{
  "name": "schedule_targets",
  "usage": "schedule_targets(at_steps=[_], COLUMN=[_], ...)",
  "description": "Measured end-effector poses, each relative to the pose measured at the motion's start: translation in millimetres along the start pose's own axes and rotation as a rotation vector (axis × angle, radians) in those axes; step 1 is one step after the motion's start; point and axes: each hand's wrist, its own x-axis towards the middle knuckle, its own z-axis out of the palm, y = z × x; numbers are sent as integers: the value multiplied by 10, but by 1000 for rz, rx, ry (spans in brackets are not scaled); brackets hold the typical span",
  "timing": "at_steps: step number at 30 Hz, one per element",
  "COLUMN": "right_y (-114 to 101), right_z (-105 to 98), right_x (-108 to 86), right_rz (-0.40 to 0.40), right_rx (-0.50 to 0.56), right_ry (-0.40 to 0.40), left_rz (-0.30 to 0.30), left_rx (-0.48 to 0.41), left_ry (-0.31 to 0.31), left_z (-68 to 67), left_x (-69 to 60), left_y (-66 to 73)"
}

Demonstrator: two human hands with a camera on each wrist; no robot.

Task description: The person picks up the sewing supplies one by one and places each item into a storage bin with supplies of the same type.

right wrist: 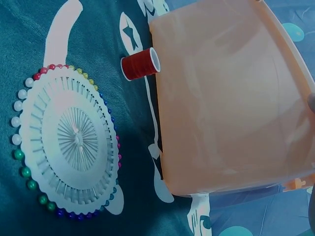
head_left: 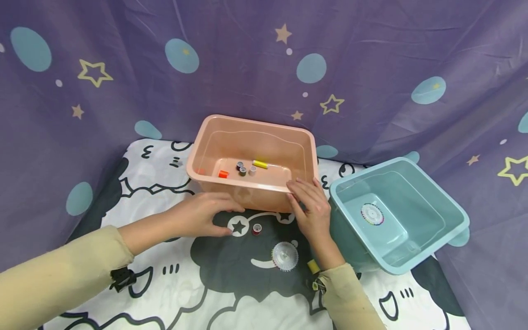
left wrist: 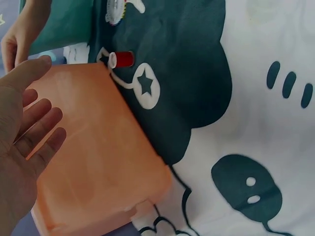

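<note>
A peach plastic bin [head_left: 243, 195] stands at the back of the cloth-covered surface. My right hand [head_left: 310, 208] holds its front right rim, thumb against the outer wall. My left hand [head_left: 206, 213] is in front of the bin's left part, fingers loosely bent and thumb apart, with nothing held. Between the hands, a red thread spool [head_left: 256, 229] stands upright on the dark cloth print. Nearer lies a round wheel of pearl-headed pins [right wrist: 78, 140]. Inside the bin are an orange spool [head_left: 223, 174], a yellow spool [head_left: 260, 164] and several dark and pale spools [head_left: 242, 171].
To the right stands a teal bin [head_left: 354, 229] with another pin wheel [head_left: 372, 214] inside. A yellow spool [head_left: 313, 266] lies beside my right wrist. A purple patterned curtain [head_left: 247, 68] hangs behind the bins.
</note>
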Motion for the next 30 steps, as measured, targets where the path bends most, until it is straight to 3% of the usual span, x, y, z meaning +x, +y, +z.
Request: schedule_targets(at_steps=[11, 30], right_y=[8, -1], right_z=[4, 2], right_x=[1, -4], right_rz=[10, 34], right_rx=[17, 7], right_ry=[3, -17], left_rz=[43, -38], left_rx=[-14, -163], left_ry=[30, 63], left_z=[308, 766], left_x=[87, 176], left_y=[-73, -207])
